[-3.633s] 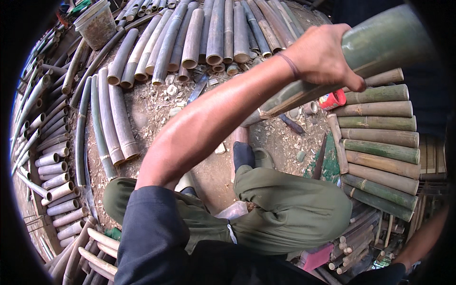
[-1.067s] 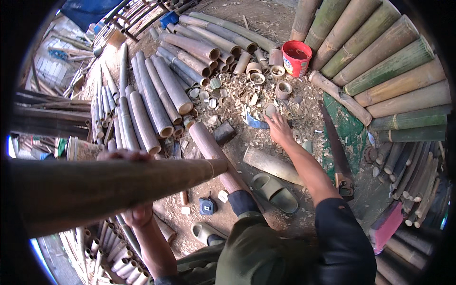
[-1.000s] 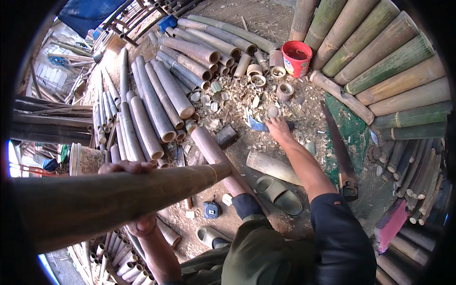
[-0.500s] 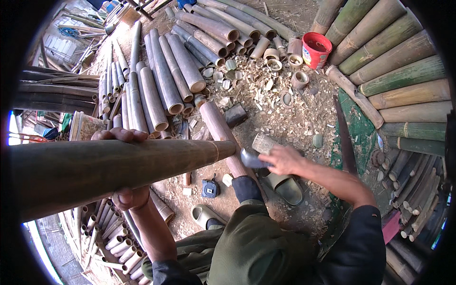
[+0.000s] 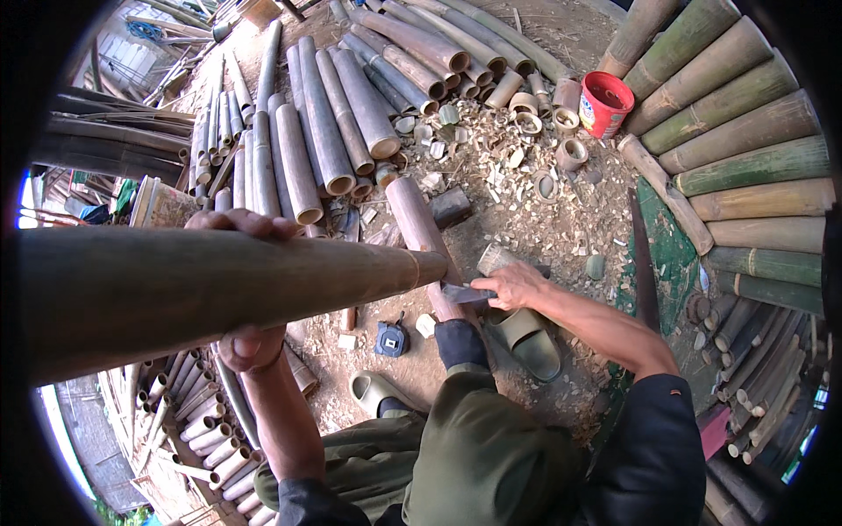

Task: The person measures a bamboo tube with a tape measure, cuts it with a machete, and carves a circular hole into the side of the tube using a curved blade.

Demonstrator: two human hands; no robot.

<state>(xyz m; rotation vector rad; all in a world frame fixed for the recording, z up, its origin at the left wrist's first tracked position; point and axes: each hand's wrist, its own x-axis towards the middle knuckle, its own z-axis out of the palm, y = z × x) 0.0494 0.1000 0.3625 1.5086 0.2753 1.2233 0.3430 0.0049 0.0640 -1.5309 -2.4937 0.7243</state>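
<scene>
A thick bamboo pole (image 5: 210,289) runs in from the left edge, its narrower end over a reddish-brown bamboo length (image 5: 417,215) on the ground. My left hand (image 5: 252,347) is closed round the pole, thumb below and fingers over the top. My right hand (image 5: 516,287) is closed on a knife with a broad grey blade (image 5: 465,295). The blade lies at the pole's right end, pointing left; whether it cuts in cannot be seen. Just beyond my right hand is a short pale bamboo piece (image 5: 495,258).
A black tape measure (image 5: 391,338) lies between my feet, near a sandal (image 5: 531,344). Wood chips (image 5: 500,175) cover the ground ahead, with a red bucket (image 5: 605,103) beyond. Bamboo poles (image 5: 320,131) lie at far left; thick green ones (image 5: 745,167) line the right. A long dark saw-like blade (image 5: 643,263) stands right.
The knife blade has come down and left against the pole's end, my right hand moving with it. The view has shifted slightly; my left hand keeps its hold on the pole.
</scene>
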